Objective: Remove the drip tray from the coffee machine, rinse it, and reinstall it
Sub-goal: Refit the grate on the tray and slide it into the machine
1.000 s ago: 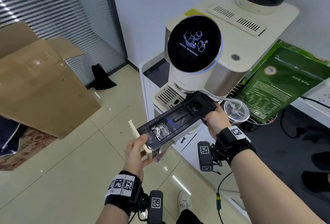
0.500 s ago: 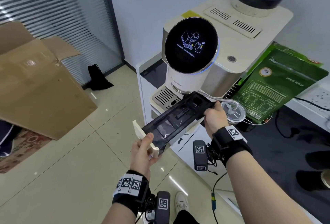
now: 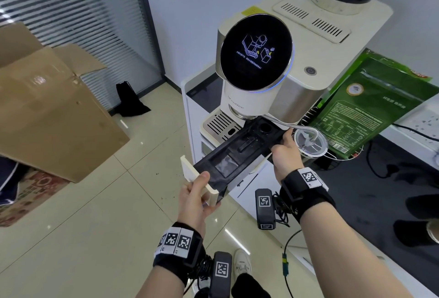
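The drip tray [image 3: 234,155] is travelling back toward the coffee machine [image 3: 280,79]: compared with a second ago its black far end is sitting deeper under the spout, right beside the slotted metal grille [image 3: 219,124], and less of its length is hanging out over the floor. That suggests the reinstall step is under way, though the tray is not yet seated; its cream front panel is still sticking well out toward 7 o'clock.

The left hand [image 3: 196,199] is gripping that cream front end, thumb lying on top and fingers curled underneath, wrist pointing up toward 1 o'clock. The right hand [image 3: 283,155] is clamping the tray's far right edge at about 2 o'clock from the left hand, fingers wrapped under the rim, just beside a clear plastic cup [image 3: 310,142]. Both arms are reaching forward, guiding the tray in at a slant.
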`<move>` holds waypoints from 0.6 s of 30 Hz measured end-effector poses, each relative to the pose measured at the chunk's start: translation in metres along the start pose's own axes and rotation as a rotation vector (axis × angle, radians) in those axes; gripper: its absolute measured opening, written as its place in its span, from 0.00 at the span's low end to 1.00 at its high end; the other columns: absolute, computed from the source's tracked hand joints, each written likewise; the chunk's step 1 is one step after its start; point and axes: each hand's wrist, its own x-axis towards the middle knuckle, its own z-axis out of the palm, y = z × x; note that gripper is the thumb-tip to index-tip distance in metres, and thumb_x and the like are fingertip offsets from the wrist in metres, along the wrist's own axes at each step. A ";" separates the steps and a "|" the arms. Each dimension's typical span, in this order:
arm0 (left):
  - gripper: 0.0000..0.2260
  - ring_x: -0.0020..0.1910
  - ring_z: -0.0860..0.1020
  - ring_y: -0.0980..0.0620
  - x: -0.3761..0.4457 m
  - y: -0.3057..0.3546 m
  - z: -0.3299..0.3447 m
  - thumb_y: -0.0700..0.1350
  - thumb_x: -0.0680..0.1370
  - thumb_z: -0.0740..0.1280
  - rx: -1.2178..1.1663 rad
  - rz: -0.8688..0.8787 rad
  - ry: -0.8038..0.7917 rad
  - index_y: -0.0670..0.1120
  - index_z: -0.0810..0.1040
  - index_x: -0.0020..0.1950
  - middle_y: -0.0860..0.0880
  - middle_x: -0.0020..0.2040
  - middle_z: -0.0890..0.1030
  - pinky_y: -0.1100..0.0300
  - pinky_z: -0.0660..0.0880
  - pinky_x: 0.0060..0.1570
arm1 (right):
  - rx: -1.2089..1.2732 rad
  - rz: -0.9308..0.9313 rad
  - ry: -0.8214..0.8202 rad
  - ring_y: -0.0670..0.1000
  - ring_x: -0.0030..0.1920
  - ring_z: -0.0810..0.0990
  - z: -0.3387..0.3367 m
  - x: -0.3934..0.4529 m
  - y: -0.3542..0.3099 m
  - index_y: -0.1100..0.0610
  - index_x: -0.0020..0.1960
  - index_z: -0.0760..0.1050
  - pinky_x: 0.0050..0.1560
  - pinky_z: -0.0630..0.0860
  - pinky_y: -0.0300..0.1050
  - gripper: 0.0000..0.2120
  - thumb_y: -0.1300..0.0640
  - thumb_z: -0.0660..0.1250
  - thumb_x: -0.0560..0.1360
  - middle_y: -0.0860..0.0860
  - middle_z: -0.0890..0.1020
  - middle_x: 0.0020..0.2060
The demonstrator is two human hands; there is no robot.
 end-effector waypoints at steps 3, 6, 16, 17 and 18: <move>0.29 0.49 0.80 0.41 -0.002 -0.005 0.006 0.55 0.74 0.77 -0.031 -0.015 0.039 0.37 0.75 0.66 0.43 0.55 0.78 0.31 0.80 0.59 | 0.042 -0.022 -0.002 0.49 0.63 0.78 0.003 0.001 -0.004 0.50 0.83 0.50 0.71 0.68 0.60 0.44 0.79 0.49 0.72 0.50 0.69 0.75; 0.27 0.49 0.80 0.41 -0.004 -0.013 0.009 0.57 0.67 0.79 -0.060 -0.025 0.048 0.42 0.76 0.58 0.43 0.54 0.78 0.32 0.82 0.58 | 0.078 -0.041 0.000 0.51 0.71 0.72 0.000 -0.001 -0.004 0.51 0.82 0.53 0.74 0.66 0.58 0.45 0.81 0.48 0.71 0.51 0.72 0.73; 0.14 0.54 0.76 0.41 0.003 -0.020 0.008 0.49 0.76 0.75 -0.165 -0.026 0.103 0.46 0.75 0.54 0.43 0.54 0.78 0.30 0.78 0.63 | 0.024 -0.057 -0.024 0.47 0.72 0.69 0.007 -0.006 -0.002 0.52 0.82 0.41 0.75 0.64 0.50 0.42 0.78 0.52 0.77 0.47 0.71 0.73; 0.11 0.54 0.75 0.41 0.002 -0.020 0.010 0.48 0.78 0.74 -0.163 -0.027 0.104 0.46 0.75 0.55 0.43 0.55 0.78 0.30 0.78 0.64 | 0.027 -0.056 -0.018 0.46 0.72 0.69 0.007 -0.005 -0.003 0.52 0.82 0.41 0.75 0.64 0.50 0.42 0.78 0.52 0.77 0.46 0.71 0.72; 0.10 0.54 0.75 0.41 0.002 -0.020 0.011 0.47 0.80 0.72 -0.161 -0.030 0.105 0.45 0.75 0.55 0.44 0.56 0.77 0.31 0.78 0.64 | 0.031 -0.059 -0.012 0.46 0.72 0.69 0.006 -0.004 -0.003 0.53 0.83 0.41 0.75 0.64 0.50 0.42 0.78 0.52 0.77 0.44 0.72 0.71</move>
